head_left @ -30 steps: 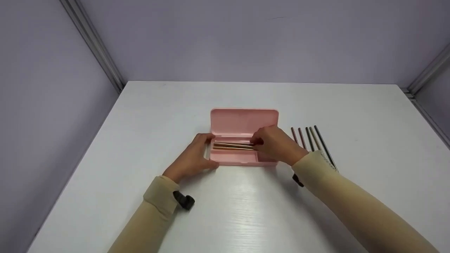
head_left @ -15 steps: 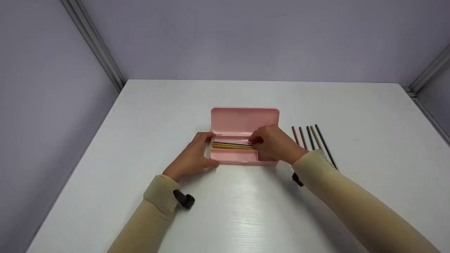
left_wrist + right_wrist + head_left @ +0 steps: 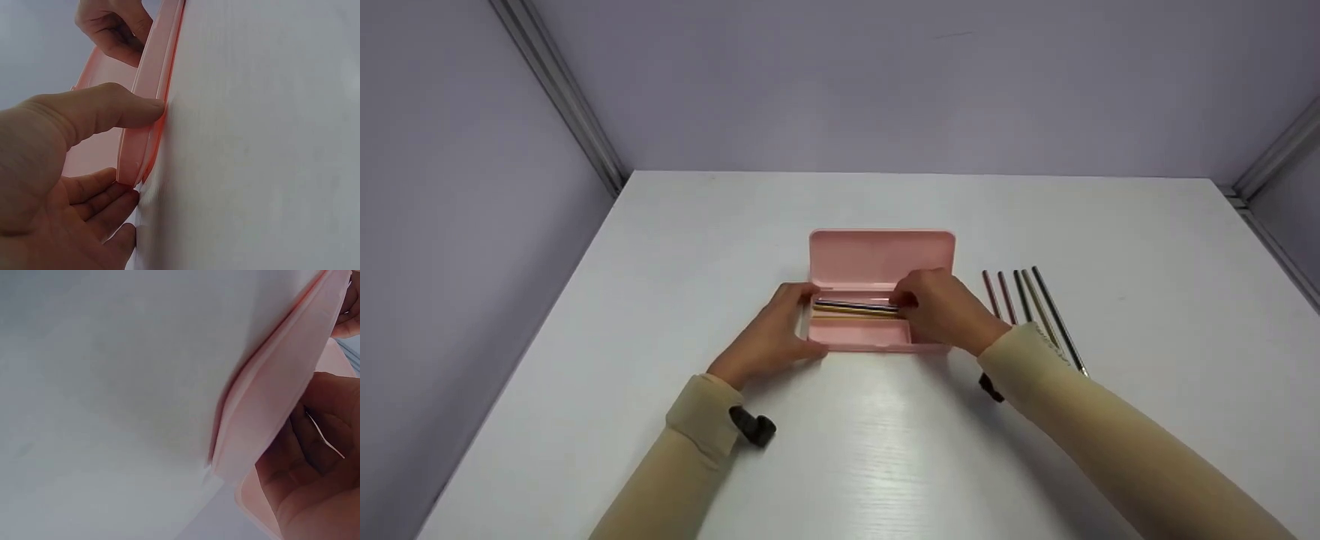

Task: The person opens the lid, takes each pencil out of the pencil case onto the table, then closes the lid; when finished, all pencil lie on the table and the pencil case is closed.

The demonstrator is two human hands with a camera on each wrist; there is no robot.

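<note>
An open pink pencil case (image 3: 877, 259) lies mid-table with its lid standing up at the back. My left hand (image 3: 772, 334) grips its left end, the thumb (image 3: 95, 109) pressing the front rim of the case (image 3: 143, 140). My right hand (image 3: 949, 311) is over the tray's right end, fingers curled on a few thin sticks (image 3: 855, 308) that lie lengthwise inside. In the right wrist view the case (image 3: 270, 399) fills the middle beside my right hand (image 3: 315, 461). My right hand (image 3: 112, 31) also shows at the case's far end in the left wrist view.
Several loose thin sticks (image 3: 1027, 296), pink, dark and gold, lie side by side on the white table (image 3: 660, 247) just right of the case. Lilac walls close the table in at the back and on both sides.
My right hand has shifted slightly back and left with the sticks, which now lie nearer the tray's rear. My right sleeve uncovers more of the loose sticks. The left hand has stayed put.
</note>
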